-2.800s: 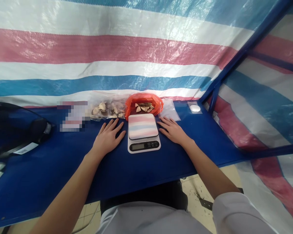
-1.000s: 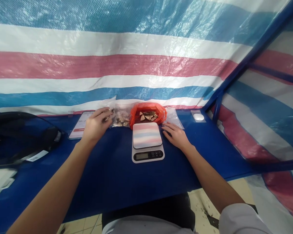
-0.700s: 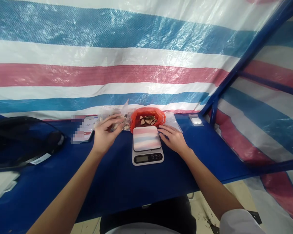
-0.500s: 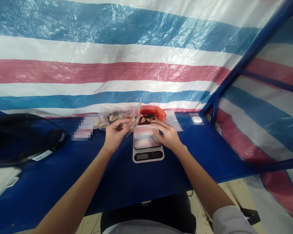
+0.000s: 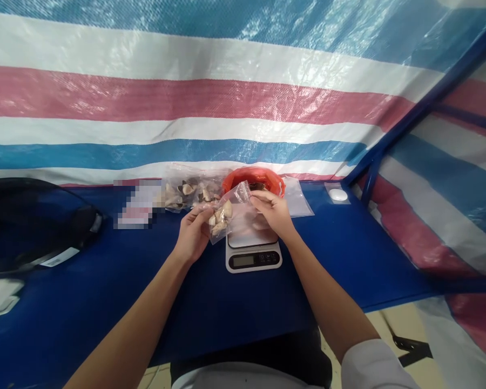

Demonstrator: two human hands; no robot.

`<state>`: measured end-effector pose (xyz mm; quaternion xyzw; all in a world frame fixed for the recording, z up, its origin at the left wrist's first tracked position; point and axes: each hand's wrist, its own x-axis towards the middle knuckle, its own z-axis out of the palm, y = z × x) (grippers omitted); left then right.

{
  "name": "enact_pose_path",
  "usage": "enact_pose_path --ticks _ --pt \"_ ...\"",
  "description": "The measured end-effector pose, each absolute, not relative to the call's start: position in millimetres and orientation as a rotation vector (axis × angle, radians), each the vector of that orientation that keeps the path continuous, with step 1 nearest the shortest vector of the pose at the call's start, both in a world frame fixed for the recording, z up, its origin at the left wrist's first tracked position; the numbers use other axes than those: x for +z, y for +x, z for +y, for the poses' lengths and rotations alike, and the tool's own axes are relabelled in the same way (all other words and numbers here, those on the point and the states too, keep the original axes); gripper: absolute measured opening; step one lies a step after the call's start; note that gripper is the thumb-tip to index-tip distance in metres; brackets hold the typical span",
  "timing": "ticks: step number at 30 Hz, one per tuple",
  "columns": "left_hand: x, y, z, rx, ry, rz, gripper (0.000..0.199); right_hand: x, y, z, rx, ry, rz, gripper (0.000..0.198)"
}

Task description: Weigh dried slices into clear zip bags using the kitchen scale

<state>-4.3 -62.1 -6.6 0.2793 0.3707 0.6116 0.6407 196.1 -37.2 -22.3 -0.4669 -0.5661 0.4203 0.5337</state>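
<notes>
Clear bag (image 5: 230, 212) held up in two hands

On my feed I saw the left hand (image 5: 193, 232) gripping its end with pale pieces (image 5: 221, 220), the right hand (image 5: 274, 213) pinching the opposite upper end. It slanted partly over the white scale (image 5: 254, 261), in front of the red bag (image 5: 254, 174). More filled bags (image 5: 188, 190) lay behind the left hand.
</notes>
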Motion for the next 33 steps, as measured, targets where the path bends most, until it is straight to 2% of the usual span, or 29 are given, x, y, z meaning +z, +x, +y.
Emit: enact_pose_path --ticks 8,14,19,22,29,33 --pt "-19 -10 -57 1.344 0.792 0.939 0.039 -21 203 -43 1.155 -1.265 -1.224 0.036" --pt "-32 -27 -53 1.534 1.446 1.253 0.037 -18 205 -44 1.176 -1.307 -1.141 0.033" --pt "-19 -26 -55 1.662 2.131 1.404 0.016 -9 204 -41 1.182 -1.268 -1.180 0.030" --pt "-4 -16 -56 1.612 2.358 1.359 0.014 -3 202 -36 1.131 -1.193 -1.290 0.028" --pt "23 11 -39 1.197 2.122 1.354 0.026 12 198 -27 1.062 -1.159 -1.509 0.027" --pt "26 15 -23 1.032 1.868 1.351 0.042 16 198 -24 0.947 -1.162 -1.678 0.021"
